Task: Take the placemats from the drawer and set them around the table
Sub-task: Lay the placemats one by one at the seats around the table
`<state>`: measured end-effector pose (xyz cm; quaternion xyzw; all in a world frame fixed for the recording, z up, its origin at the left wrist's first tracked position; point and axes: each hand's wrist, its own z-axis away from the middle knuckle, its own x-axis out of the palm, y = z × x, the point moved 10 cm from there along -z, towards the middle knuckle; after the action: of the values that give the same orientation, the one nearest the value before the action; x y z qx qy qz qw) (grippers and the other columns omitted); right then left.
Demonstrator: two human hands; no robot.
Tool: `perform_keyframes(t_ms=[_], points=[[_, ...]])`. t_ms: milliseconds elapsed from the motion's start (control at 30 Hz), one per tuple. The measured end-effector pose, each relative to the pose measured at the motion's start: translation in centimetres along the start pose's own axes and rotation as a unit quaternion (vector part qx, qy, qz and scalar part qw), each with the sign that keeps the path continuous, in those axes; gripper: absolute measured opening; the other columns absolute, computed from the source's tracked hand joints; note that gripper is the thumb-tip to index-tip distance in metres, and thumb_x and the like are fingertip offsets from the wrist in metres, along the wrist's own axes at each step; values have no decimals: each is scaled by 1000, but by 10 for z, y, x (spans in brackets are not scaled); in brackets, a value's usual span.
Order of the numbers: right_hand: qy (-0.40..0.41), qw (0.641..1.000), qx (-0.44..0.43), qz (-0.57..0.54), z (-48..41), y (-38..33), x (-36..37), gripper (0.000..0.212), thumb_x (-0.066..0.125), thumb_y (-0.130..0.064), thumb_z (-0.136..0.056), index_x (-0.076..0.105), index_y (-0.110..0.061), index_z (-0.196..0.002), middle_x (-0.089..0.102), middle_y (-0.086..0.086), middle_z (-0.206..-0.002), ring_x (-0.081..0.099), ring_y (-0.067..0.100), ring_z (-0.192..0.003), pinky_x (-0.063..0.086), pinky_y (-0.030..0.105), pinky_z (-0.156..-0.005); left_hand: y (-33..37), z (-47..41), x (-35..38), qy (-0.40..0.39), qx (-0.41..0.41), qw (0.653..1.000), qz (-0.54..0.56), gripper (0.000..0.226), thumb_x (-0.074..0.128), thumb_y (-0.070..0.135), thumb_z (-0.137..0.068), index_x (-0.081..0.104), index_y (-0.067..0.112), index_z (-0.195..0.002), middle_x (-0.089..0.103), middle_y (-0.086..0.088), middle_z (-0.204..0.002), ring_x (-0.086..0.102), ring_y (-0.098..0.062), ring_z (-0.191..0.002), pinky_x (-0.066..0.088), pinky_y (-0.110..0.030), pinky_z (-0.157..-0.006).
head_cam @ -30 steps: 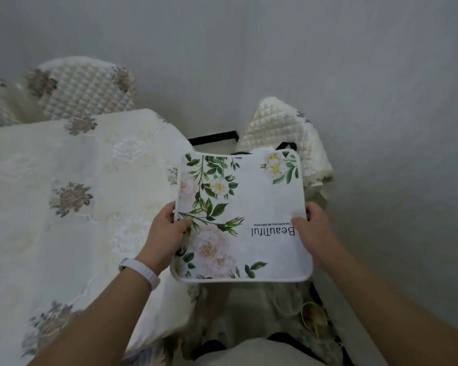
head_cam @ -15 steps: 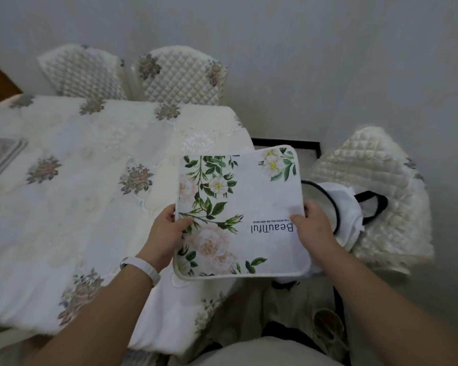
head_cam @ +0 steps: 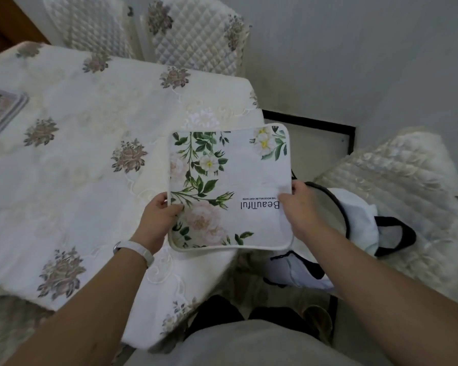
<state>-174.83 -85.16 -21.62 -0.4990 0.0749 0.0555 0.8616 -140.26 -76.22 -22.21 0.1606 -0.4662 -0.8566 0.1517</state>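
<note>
Placemat (head_cam: 249, 175) still pinched at side edges by left hand (head_cam: 156, 220), right hand (head_cam: 299, 212) (now over table (head_cam: 64, 167) corner).

1. I log the head view swung left: the bench (head_cam: 64, 159) now spreads past mid-frame, wider than a second ago.
2. The floral placemat (head_cam: 230, 188) is now held mostly over the bench's near right corner. Earlier only its left edge overlapped.
3. A second placemat (head_cam: 0, 112) has entered at the bench's left edge.
4. The quilted chair (head_cam: 407, 186) has shifted from behind the floral placemat to well right, exposing a white bag (head_cam: 360, 220) at its near edge.
5. Two far chair backs (head_cam: 196, 35) now show side by side at the top.
</note>
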Motion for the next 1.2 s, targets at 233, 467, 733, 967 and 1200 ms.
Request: perform_keyframes(t_ms=[233, 467, 733, 967, 1200], points=[[63, 994, 65, -67, -35, 32, 2, 31, 50, 7, -82, 60, -23, -85, 72, -10, -76, 68, 5, -63, 50, 21, -47, -37, -20, 27, -26, -46, 996, 66, 23, 61, -2, -89, 67, 18, -99, 75, -8, -93, 72, -27, -81, 58, -34, -62], [99, 969, 107, -201, -32, 58, 37, 43, 44, 17, -78, 58, -5, -112, 72, 12, -101, 73, 26, -80, 60, 39, -63, -62, -2, 85, -32, -31, 986, 162, 43, 59, 1, -88, 55, 25, -124, 73, -5, -113, 71, -24, -100, 59, -38, -76], [54, 978, 143, -139, -17, 73, 45, 29, 56, 8, -79, 58, -10, -102, 69, 14, -106, 68, 31, -93, 59, 52, -78, -74, -1, 75, -32, -44, 988, 141, 47, 55, -3, -90, 56, 36, -116, 72, 0, -115, 70, -23, -102, 60, -47, -72], [25, 960, 171, -220, -60, 50, 16, 27, 53, -3, -90, 62, -4, -116, 69, 17, -112, 69, 30, -93, 58, 41, -75, -59, -19, 36, -51, -33, 995, 75, 49, 50, -13, -92, 55, 27, -121, 71, -4, -117, 69, -27, -104, 59, -47, -80], [-156, 974, 162, -11, -68, 50, 34, 21, 60, -16, -91, 69, -16, -110, 74, 11, -104, 70, 30, -94, 56, 39, -74, -33, -46, -8, -86, 5, 995, -42, 50, 45, -19, -89, 60, 24, -111, 75, 6, -100, 72, -15, -91, 59, -27, -68]])
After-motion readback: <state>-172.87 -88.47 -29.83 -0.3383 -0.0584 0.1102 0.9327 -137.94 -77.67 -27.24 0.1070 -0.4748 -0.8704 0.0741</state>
